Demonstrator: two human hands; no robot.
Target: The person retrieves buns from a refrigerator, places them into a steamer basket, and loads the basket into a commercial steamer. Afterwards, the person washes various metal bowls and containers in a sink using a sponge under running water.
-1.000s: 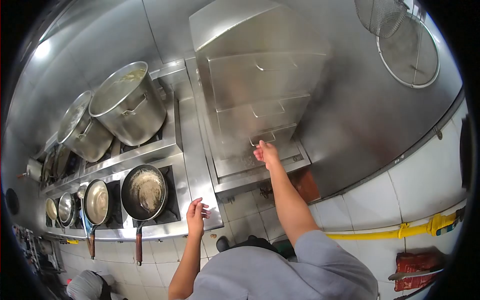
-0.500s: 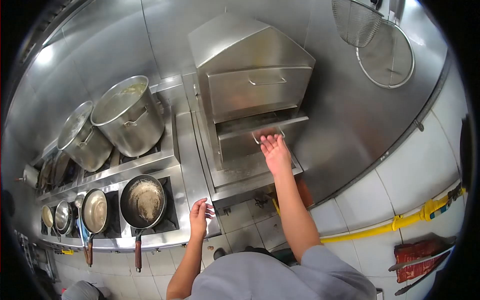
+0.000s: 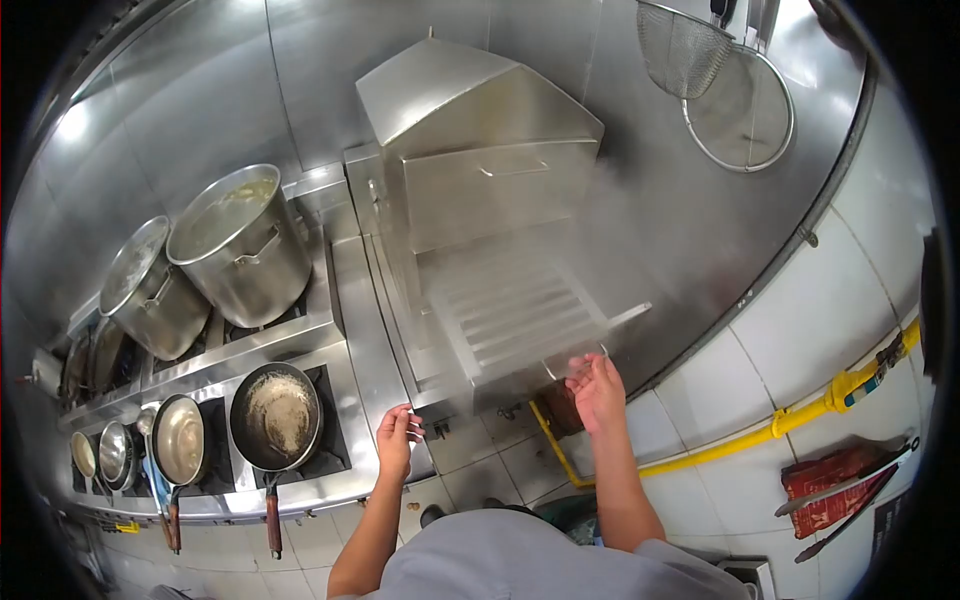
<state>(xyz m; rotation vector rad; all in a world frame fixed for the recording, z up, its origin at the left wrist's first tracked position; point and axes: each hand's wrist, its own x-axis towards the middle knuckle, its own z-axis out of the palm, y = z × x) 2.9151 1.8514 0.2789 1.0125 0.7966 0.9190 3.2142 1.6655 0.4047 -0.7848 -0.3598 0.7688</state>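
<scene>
Stainless-steel walls point(image 3: 200, 80) back the cooking area, with a stepped range point(image 3: 270, 345) on the left bearing two large pots point(image 3: 250, 265) at the far side and a row of pans point(image 3: 277, 415) at the near side. Right of the range stands a peaked steel cabinet point(image 3: 450, 85).

Change noted: half a second ago the lower drawer point(image 3: 525, 310) stood only slightly out, its front just clear of the cabinet. It now extends well toward the near side, exposing its slatted base; the view over it is hazy. In this inspector's judgement, access to the drawer's inside has been gained from above.

Position: the drawer lies far and slightly left of the right hand point(image 3: 597, 388), which is at its near front edge, beside the handle point(image 3: 549, 370). That hand's fingers are curled; blur prevents confirming whether they grip the handle or only touch it. The left hand point(image 3: 398, 440) is raised just off the range's near right corner, fingers loosely bent, holding nothing visible, well apart from the drawer.
</scene>
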